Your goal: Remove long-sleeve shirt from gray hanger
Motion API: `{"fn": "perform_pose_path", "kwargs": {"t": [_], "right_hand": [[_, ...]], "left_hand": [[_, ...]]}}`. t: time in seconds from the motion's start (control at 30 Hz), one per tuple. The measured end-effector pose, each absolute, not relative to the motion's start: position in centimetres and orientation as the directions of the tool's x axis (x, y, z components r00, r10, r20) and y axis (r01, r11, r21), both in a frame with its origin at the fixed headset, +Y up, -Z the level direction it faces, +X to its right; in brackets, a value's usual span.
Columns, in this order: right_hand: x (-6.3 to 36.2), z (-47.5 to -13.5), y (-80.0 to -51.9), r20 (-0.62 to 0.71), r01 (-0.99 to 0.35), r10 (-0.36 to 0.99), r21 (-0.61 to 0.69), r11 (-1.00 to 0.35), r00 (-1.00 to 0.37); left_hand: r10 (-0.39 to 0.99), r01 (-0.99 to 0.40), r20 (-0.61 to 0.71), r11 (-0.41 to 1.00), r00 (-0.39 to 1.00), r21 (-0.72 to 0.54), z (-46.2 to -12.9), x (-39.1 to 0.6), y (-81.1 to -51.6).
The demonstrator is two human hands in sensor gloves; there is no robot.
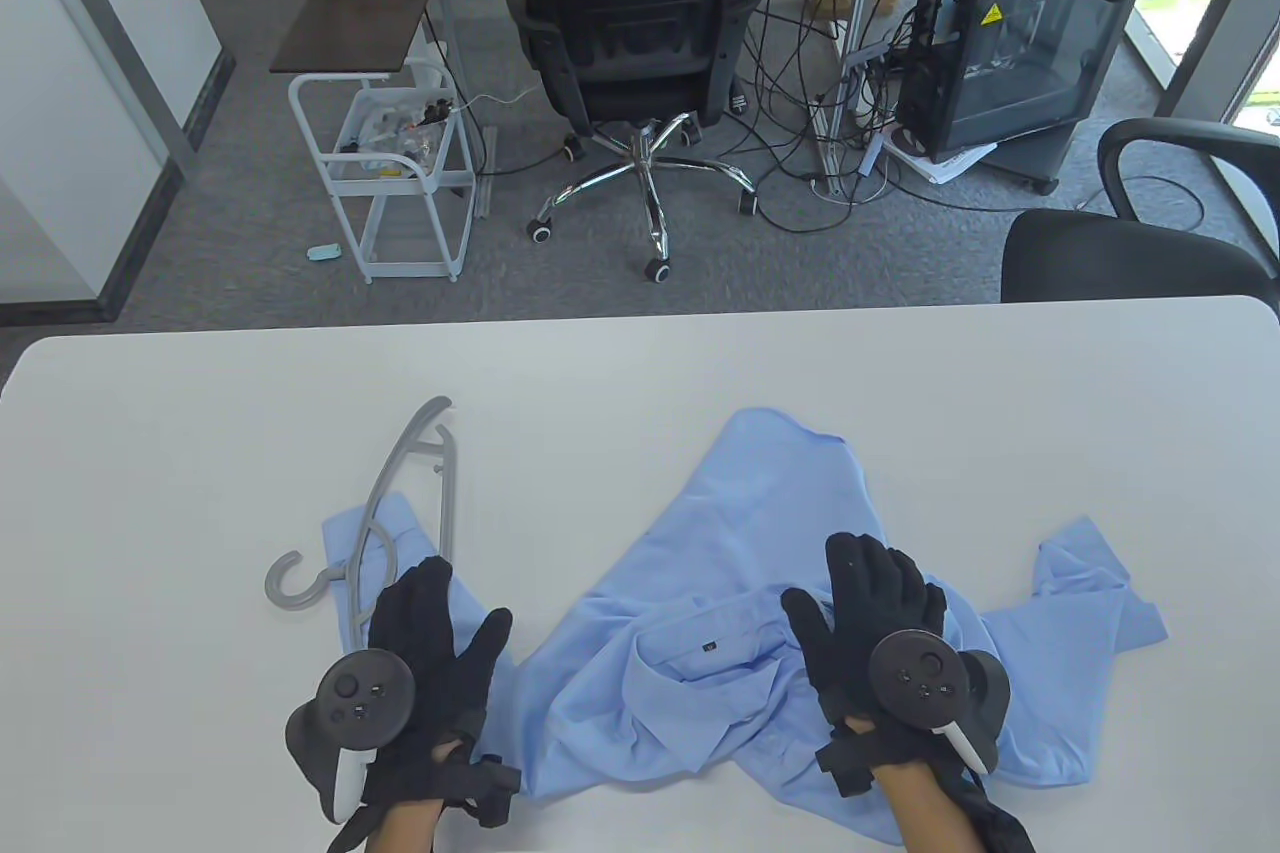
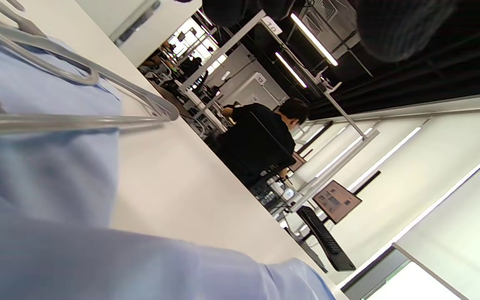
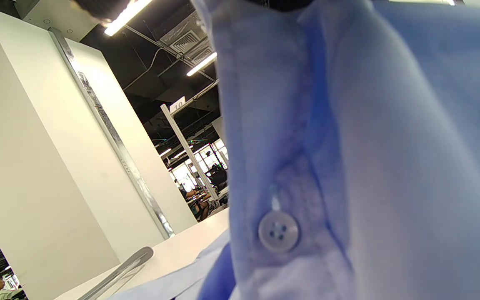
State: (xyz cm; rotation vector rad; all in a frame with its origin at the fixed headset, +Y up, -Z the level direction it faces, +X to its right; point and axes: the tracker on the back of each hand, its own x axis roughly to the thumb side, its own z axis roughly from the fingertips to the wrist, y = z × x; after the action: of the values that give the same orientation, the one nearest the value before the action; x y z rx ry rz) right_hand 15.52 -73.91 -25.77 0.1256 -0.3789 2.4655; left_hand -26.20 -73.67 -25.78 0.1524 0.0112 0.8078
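A light blue long-sleeve shirt [image 1: 740, 533] lies crumpled on the white table [image 1: 200, 453], collar toward me. The gray hanger [image 1: 449, 503] lies flat at the left, outside the shirt's body, with its lower part over one blue sleeve end [image 1: 345, 533]. My left hand [image 1: 450, 608] rests open on that sleeve by the hanger's lower end. My right hand [image 1: 850, 593] lies flat with spread fingers on the shirt near the collar. The left wrist view shows the hanger [image 2: 98, 121] over blue cloth [image 2: 44, 175]. The right wrist view shows the shirt placket [image 3: 390, 146] close up, with a button [image 3: 278, 231].
Beyond the table's far edge stand a black office chair [image 1: 640, 3], a second chair [image 1: 1130, 253] at the right, a white cart [image 1: 400, 163] and a PC tower [image 1: 1010, 53]. Bare table surface lies left of and behind the shirt.
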Motion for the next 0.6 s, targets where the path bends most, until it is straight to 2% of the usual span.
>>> {"fn": "perform_pose_path", "kwargs": {"t": [0.17, 0.6], "right_hand": [[15.5, -25.9, -74.0, 0.185, -0.613, 0.585, -0.215, -0.76, -0.79], [15.0, -26.0, -74.2, 0.212, -0.635, 0.6, -0.18, -0.752, -0.771]], "left_hand": [[0.679, -0.691, 0.134, 0.712, 0.722, 0.123, -25.0, -25.1, -73.3], [0.655, -0.674, 0.191, 0.737, 0.732, 0.056, -25.2, -24.2, -74.0]]}}
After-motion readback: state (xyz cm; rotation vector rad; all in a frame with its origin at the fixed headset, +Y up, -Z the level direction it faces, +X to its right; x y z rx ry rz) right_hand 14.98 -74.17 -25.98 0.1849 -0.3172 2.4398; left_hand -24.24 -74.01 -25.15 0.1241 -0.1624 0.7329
